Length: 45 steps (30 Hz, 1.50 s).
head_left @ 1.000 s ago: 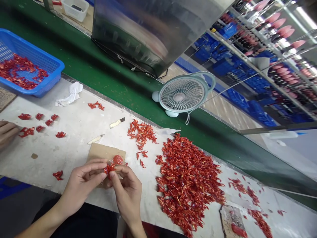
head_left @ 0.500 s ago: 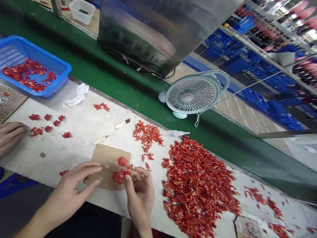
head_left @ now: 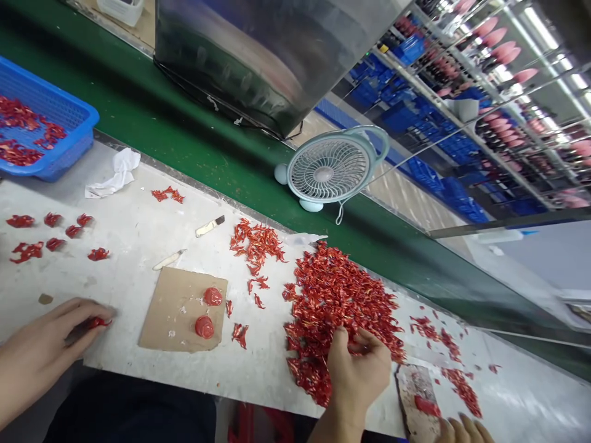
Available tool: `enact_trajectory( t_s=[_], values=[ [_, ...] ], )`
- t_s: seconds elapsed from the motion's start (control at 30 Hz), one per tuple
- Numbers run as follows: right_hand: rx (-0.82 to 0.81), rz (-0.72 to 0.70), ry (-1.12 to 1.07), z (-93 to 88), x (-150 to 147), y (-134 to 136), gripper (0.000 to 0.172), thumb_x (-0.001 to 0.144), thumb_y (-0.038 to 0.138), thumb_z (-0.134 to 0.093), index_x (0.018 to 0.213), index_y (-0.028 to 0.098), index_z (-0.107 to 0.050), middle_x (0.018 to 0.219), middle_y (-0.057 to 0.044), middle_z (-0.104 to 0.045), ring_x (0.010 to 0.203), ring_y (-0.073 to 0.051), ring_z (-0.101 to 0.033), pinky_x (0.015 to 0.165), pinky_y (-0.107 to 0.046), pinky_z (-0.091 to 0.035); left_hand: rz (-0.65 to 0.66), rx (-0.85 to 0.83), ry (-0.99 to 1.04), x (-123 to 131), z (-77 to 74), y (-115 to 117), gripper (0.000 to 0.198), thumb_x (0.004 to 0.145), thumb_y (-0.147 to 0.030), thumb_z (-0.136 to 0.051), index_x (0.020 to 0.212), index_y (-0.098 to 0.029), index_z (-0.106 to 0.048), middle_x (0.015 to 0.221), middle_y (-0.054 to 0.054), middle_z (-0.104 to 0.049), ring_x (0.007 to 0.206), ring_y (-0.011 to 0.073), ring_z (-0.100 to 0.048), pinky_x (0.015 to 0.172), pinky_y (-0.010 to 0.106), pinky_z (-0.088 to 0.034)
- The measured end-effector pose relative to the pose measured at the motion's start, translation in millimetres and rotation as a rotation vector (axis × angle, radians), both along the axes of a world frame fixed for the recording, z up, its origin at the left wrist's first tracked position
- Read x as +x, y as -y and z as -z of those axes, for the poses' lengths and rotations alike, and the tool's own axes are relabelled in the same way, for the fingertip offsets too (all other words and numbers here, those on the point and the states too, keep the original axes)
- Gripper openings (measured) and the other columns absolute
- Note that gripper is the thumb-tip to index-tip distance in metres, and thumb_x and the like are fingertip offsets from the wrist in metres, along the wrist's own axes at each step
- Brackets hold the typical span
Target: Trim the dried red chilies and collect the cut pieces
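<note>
My left hand (head_left: 44,347) lies at the table's near left edge, fingers closed over a small red piece (head_left: 98,322). My right hand (head_left: 357,369) rests on the big pile of red pieces (head_left: 341,307), fingertips curled into it and pinching at pieces. Between my hands lies a cardboard square (head_left: 178,311) carrying two round red blobs (head_left: 204,327). A loose red piece (head_left: 240,332) sits just right of the card.
A blue basket (head_left: 46,135) of red pieces stands far left, with several finished pieces (head_left: 50,237) in rows. Two small knives (head_left: 210,226), a crumpled tissue (head_left: 113,178), a smaller red pile (head_left: 256,243) and a desk fan (head_left: 330,169) on the green belt. Another person's fingers (head_left: 462,429) show bottom right.
My hands have parted: the right went right onto the big pile, the left went left to a single piece. A second red blob now sits on the card. The other person's left-side hand is gone.
</note>
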State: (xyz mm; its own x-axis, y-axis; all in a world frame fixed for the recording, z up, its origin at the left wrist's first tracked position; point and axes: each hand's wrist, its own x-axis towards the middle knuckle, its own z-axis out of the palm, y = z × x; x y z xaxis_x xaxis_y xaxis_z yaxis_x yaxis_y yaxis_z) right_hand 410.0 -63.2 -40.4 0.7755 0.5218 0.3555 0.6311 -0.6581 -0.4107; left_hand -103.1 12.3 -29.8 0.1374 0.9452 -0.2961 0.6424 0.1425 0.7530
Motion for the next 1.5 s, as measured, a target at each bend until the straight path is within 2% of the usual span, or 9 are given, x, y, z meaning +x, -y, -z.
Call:
enact_trajectory(
  t_s=[0.1,0.23,0.47,0.63,0.73,0.9,1.13,1.33,1.5],
  values=[
    [0.013,-0.210,-0.099,6.0,-34,-11,0.035,0.088,0.045,-0.063,0.108,0.017,-0.067,0.086,-0.007,-0.065,0.074,-0.023,-0.061,0.075,-0.038,-0.052,0.071,-0.032,-0.009,7,-1.9,-3,0.024,0.085,-0.046,-0.066,0.102,-0.031,-0.076,0.109,-0.002,-0.076,0.099,0.0242,-0.072,0.076,0.022,-0.059],
    [-0.165,-0.664,-0.329,22.6,-86,-32,0.028,0.093,0.040,-0.060,0.109,0.019,-0.071,0.105,-0.013,-0.067,0.091,-0.026,-0.064,0.078,-0.038,-0.055,-0.046,-0.005,0.172,27,-1.1,-2,0.022,0.083,-0.043,-0.071,0.098,-0.027,-0.073,0.106,0.004,-0.073,0.095,0.0223,-0.071,0.074,0.019,-0.058],
    [-0.231,-0.919,-0.289,27.6,-89,-33,0.030,0.097,0.019,-0.046,0.108,0.022,-0.075,0.110,-0.013,-0.062,0.104,-0.026,-0.061,0.091,-0.043,-0.052,-0.156,-0.058,0.503,45,3.9,6,0.015,0.083,-0.035,-0.076,0.098,-0.031,-0.077,0.114,0.002,-0.073,0.097,0.0186,-0.072,0.081,0.017,-0.059],
    [-0.151,-0.776,-0.300,18.1,-83,-22,0.027,0.100,0.030,-0.049,0.108,0.020,-0.073,0.104,-0.011,-0.065,0.091,-0.023,-0.063,0.080,-0.037,-0.052,-0.243,-0.213,0.659,49,0.8,9,0.030,0.088,-0.039,-0.070,0.117,-0.036,-0.076,0.134,0.001,-0.070,0.091,0.0208,-0.076,0.082,0.026,-0.064],
    [-0.210,-0.605,-0.420,16.9,-91,-19,0.029,0.094,0.044,-0.062,0.099,0.017,-0.072,0.079,-0.005,-0.069,0.065,-0.019,-0.060,0.064,-0.031,-0.049,-0.287,-0.272,0.674,56,-2.1,8,0.034,0.086,-0.039,-0.073,0.120,-0.037,-0.074,0.131,0.000,-0.073,0.095,0.0228,-0.077,0.082,0.026,-0.065],
    [-0.329,-0.500,-0.505,20.9,-107,-26,0.034,0.086,0.050,-0.068,0.089,0.017,-0.074,0.072,-0.006,-0.073,0.064,-0.023,-0.066,0.064,-0.032,-0.048,-0.273,-0.337,0.732,63,2.0,9,0.036,0.084,-0.037,-0.077,0.119,-0.034,-0.075,0.125,0.002,-0.076,0.096,0.0249,-0.078,0.081,0.028,-0.066],
    [-0.235,-0.567,-0.439,12.2,-102,-37,0.025,0.083,0.040,-0.064,0.083,0.018,-0.076,0.073,-0.006,-0.069,0.066,-0.021,-0.061,0.066,-0.033,-0.048,-0.286,-0.358,0.746,73,-3.0,10,0.034,0.084,-0.038,-0.077,0.117,-0.031,-0.077,0.118,0.003,-0.078,0.089,0.0209,-0.078,0.080,0.025,-0.065],
    [0.017,-0.555,-1.085,-0.6,-138,-45,0.024,0.082,0.041,-0.068,0.077,0.019,-0.062,0.057,0.005,-0.054,0.042,-0.009,-0.040,0.040,-0.022,-0.036,-0.360,-0.349,0.788,85,-10.0,13,0.029,0.083,-0.038,-0.077,0.111,-0.028,-0.078,0.113,0.004,-0.079,0.088,0.0205,-0.075,0.074,0.025,-0.064],
    [-0.024,-0.634,-1.225,-4.1,-164,-54,0.030,0.085,0.046,-0.069,0.076,0.018,-0.063,0.065,0.000,-0.064,0.043,-0.009,-0.045,0.038,-0.021,-0.038,-0.268,-0.370,0.775,81,-5.9,15,0.030,0.084,-0.038,-0.076,0.113,-0.030,-0.077,0.120,0.004,-0.077,0.097,0.0227,-0.074,0.078,0.027,-0.064]
  ],
)
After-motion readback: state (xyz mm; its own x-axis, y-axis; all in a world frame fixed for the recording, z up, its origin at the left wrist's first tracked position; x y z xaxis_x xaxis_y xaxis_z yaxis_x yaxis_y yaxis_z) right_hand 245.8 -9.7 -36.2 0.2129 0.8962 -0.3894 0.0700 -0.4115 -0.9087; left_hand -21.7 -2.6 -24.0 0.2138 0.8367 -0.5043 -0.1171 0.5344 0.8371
